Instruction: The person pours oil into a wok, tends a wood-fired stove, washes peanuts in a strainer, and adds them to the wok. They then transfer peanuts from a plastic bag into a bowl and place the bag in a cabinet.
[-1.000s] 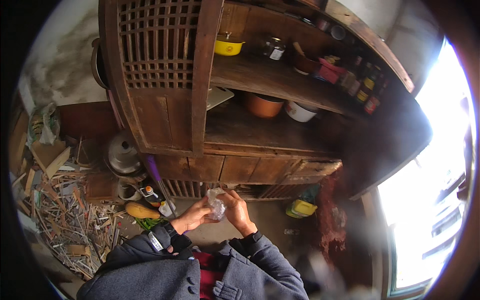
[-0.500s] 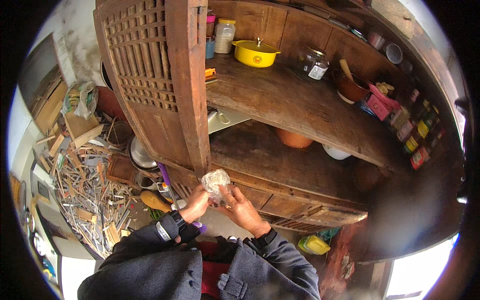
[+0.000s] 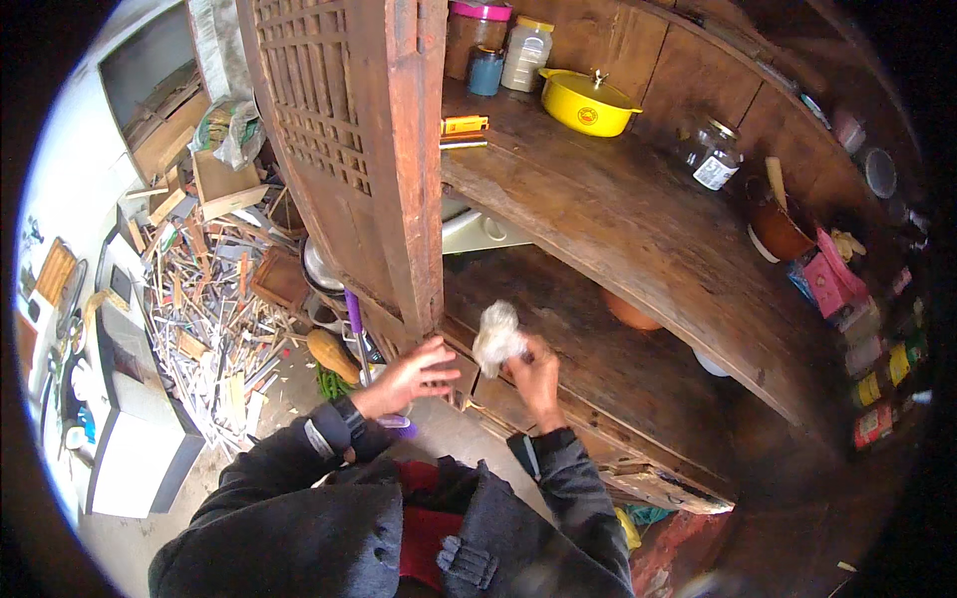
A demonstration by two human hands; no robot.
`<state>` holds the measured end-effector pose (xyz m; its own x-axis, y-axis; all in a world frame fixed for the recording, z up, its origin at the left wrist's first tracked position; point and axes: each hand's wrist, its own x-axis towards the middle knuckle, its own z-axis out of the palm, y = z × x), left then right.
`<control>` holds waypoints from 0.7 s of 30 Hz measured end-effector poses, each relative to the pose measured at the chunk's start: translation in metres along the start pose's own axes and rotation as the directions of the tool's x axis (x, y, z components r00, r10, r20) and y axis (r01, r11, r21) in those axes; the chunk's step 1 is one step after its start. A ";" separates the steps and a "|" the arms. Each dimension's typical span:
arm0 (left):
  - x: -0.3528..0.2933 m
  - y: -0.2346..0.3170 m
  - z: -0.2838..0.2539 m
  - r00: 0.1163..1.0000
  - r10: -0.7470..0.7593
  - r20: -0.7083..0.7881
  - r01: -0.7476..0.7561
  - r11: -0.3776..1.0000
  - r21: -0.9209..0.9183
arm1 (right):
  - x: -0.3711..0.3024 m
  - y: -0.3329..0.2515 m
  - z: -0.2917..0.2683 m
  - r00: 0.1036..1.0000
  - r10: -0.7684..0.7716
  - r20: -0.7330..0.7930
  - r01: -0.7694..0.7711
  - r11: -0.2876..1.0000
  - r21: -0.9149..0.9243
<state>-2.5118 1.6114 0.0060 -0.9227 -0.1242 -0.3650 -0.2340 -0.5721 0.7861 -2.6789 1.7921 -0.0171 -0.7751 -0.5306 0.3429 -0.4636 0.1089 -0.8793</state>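
A clear plastic bag with whitish contents point(image 3: 495, 337) hangs from my right hand point(image 3: 536, 379), whose fingers pinch one end of it. What is inside the bag cannot be made out. To its left, my left hand point(image 3: 407, 377) is empty with the fingers spread, close to the lower edge of the lattice cabinet door point(image 3: 423, 199). Both hands are in front of the open wooden cabinet, about level with its lower shelf point(image 3: 578, 309).
On the upper shelf point(image 3: 598, 209) stand a yellow lidded pot point(image 3: 588, 105), jars point(image 3: 526, 55), a glass jar point(image 3: 713, 154) and a brown pot point(image 3: 781, 231). Scrap wood point(image 3: 214, 319) covers the floor at left, beside a squash point(image 3: 332, 356). A purple-handled broom point(image 3: 355, 314) stands by the door.
My left hand has let go of the bag and opened, moving apart from it. My right hand has carried the bag to the right. The view has shifted rightward over the scene's left side.
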 end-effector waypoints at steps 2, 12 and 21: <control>0.006 0.010 -0.006 0.993 -0.105 -0.045 0.090 0.964 -0.249 | 0.024 0.005 0.005 1.000 -0.016 -0.004 0.017 0.985 0.171; -0.017 -0.005 -0.036 0.926 0.070 -0.372 -0.085 0.996 -0.025 | 0.091 -0.027 0.083 0.953 -0.169 0.253 0.067 0.927 0.368; -0.102 -0.025 -0.140 0.737 0.525 -0.425 -0.215 0.779 0.589 | 0.063 -0.063 0.155 0.784 -0.045 0.619 -0.283 0.862 0.420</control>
<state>-2.3688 1.5254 -0.0461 -0.6725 -0.7370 -0.0681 -0.1640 0.0587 0.9847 -2.6325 1.6218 0.0085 -0.3211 -0.9414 0.1034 -0.0005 -0.1091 -0.9940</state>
